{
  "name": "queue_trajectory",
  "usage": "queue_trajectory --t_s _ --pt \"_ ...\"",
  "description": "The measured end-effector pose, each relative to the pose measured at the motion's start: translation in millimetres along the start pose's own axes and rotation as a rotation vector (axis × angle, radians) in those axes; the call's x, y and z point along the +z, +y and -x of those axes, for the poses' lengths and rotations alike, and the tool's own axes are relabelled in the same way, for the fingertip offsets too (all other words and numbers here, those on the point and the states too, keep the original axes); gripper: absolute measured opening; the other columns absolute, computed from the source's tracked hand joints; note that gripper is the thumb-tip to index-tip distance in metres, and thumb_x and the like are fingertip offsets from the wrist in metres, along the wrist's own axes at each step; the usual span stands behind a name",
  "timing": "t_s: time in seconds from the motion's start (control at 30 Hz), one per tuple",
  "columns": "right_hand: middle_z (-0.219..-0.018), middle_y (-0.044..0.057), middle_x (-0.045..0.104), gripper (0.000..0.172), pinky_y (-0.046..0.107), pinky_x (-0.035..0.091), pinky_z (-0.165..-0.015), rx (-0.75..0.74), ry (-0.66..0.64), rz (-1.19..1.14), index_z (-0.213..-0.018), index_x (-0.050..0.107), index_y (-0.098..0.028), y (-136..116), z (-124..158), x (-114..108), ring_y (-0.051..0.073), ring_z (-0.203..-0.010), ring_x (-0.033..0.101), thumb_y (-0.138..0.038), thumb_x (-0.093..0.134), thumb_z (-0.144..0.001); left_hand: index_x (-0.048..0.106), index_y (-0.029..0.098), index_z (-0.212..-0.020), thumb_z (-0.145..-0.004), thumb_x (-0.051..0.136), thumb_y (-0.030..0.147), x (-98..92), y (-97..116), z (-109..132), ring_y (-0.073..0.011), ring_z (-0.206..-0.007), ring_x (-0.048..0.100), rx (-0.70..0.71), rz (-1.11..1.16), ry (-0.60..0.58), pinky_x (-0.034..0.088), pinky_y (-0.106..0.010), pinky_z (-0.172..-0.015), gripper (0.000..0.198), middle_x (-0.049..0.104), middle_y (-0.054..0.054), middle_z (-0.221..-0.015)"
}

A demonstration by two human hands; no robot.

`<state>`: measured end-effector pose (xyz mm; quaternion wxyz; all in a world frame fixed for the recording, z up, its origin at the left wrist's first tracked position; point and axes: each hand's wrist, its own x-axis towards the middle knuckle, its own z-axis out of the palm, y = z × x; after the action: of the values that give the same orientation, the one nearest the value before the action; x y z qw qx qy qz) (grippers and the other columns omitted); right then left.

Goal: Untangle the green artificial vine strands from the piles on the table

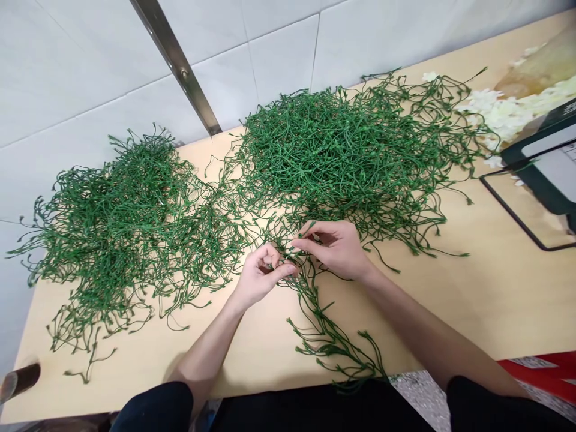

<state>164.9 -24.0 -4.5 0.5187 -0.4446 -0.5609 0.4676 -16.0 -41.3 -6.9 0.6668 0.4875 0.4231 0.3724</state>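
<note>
Thin green plastic stems with small budded tips lie in a large pile (333,150) at the back centre and a looser pile (108,222) on the left. My left hand (265,273) is closed, thumb and fingers pinched on green stems. Just right of it, my right hand (333,246) pinches a green stem between thumb and forefinger. From beneath both hands a bunch of joined green stems (324,330) trails down to the table's front edge. Exactly where the stems meet between my fingers is hard to make out.
Beyond the wooden table (432,300) is a white tiled wall with a metal strip (180,69). White petals (504,114) lie at the right beside a dark-framed object (549,162) with a black wire loop. A brown cylinder (20,381) is at the left edge, something red (544,372) at lower right.
</note>
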Motion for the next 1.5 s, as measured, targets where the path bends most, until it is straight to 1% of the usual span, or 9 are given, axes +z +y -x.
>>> queue_trajectory --t_s 0.2,0.43,0.63,0.83,0.97,1.13,1.23,1.33,1.5 --pt "-0.067 0.003 0.071 0.015 0.027 0.050 -0.054 -0.008 0.121 -0.015 -0.065 0.071 -0.019 1 0 7 0.014 -0.059 0.062 -0.029 0.082 -0.069 0.038 0.020 -0.072 -0.071 0.080 0.035 -1.8 0 0 -0.0156 -0.063 0.072 -0.037 0.033 -0.001 0.051 -0.020 -0.056 0.044 0.072 0.000 -0.065" --pt "-0.067 -0.001 0.068 0.008 0.027 0.053 -0.057 -0.232 0.646 0.000 -0.073 0.070 -0.023 6 -22 -30 0.012 -0.058 0.062 -0.021 0.078 -0.072 0.043 0.019 -0.078 -0.068 0.082 0.030 -2.7 0 6 -0.0174 -0.063 0.072 -0.104 0.005 -0.105 0.050 -0.020 -0.054 0.042 0.072 -0.001 -0.062" --pt "-0.079 -0.001 0.070 0.025 0.029 0.054 -0.061 -0.207 0.409 0.097 -0.099 0.073 -0.026 4 -15 -17 0.013 -0.066 0.062 -0.016 0.073 -0.075 0.045 0.022 -0.099 -0.074 0.079 0.033 -16.9 -2 -4 -0.0103 -0.045 0.061 0.002 0.305 -0.115 0.040 -0.015 -0.041 0.044 0.073 0.001 -0.063" --pt "-0.113 0.005 0.068 0.065 0.037 0.054 -0.078 -0.262 0.279 0.123 -0.141 0.045 -0.030 13 -12 -13 0.019 -0.095 0.063 -0.015 0.065 -0.081 0.051 0.020 -0.091 -0.068 0.083 0.036 -24.3 1 -7 -0.0108 -0.042 0.056 0.037 0.478 -0.193 0.031 -0.015 -0.034 0.042 0.071 0.001 -0.059" --pt "-0.109 0.005 0.066 0.049 0.040 0.050 -0.083 -0.350 0.390 0.359 -0.128 0.057 -0.029 10 -13 -18 0.021 -0.098 0.060 -0.016 0.066 -0.082 0.054 0.020 -0.087 -0.065 0.084 0.038 -22.5 4 -8 -0.0101 -0.042 0.052 0.083 0.530 -0.184 0.030 -0.017 -0.037 0.041 0.066 0.002 -0.053" --pt "-0.088 0.005 0.068 0.004 0.044 0.044 -0.084 -0.473 0.474 0.689 -0.081 0.071 -0.024 0 -11 -16 0.025 -0.093 0.058 -0.022 0.073 -0.078 0.058 0.019 -0.083 -0.064 0.085 0.038 -18.4 7 -8 -0.0115 -0.053 0.053 0.099 0.545 -0.105 0.039 -0.024 -0.054 0.038 0.062 0.003 -0.050" --pt "-0.067 0.001 0.065 0.007 0.034 0.045 -0.067 -0.522 0.332 0.570 -0.074 0.069 -0.021 -2 -8 -13 0.016 -0.067 0.057 -0.019 0.070 -0.080 0.059 0.020 -0.081 -0.060 0.087 0.040 -18.8 6 -8 -0.0122 -0.055 0.052 0.087 0.565 -0.060 0.038 -0.026 -0.057 0.041 0.059 0.004 -0.049" --pt "-0.047 -0.004 0.048 0.024 0.025 0.031 -0.043 -0.510 0.140 0.363 -0.061 0.061 -0.019 -4 -4 -12 0.008 -0.043 0.040 -0.017 0.064 -0.085 0.059 0.021 -0.079 -0.050 0.092 0.038 -20.3 5 -9 -0.0117 -0.054 0.049 0.070 0.605 -0.004 0.037 -0.027 -0.058 0.048 0.056 0.006 -0.049" --pt "-0.042 -0.004 0.041 0.044 0.025 0.030 -0.045 -0.484 -0.202 0.197 -0.050 0.055 -0.018 -6 1 -9 0.008 -0.042 0.036 -0.022 0.050 -0.094 0.060 0.022 -0.081 -0.044 0.094 0.035 -19.1 7 -10 -0.0108 -0.057 0.049 0.078 0.643 0.076 0.039 -0.028 -0.064 0.052 0.052 0.009 -0.049"
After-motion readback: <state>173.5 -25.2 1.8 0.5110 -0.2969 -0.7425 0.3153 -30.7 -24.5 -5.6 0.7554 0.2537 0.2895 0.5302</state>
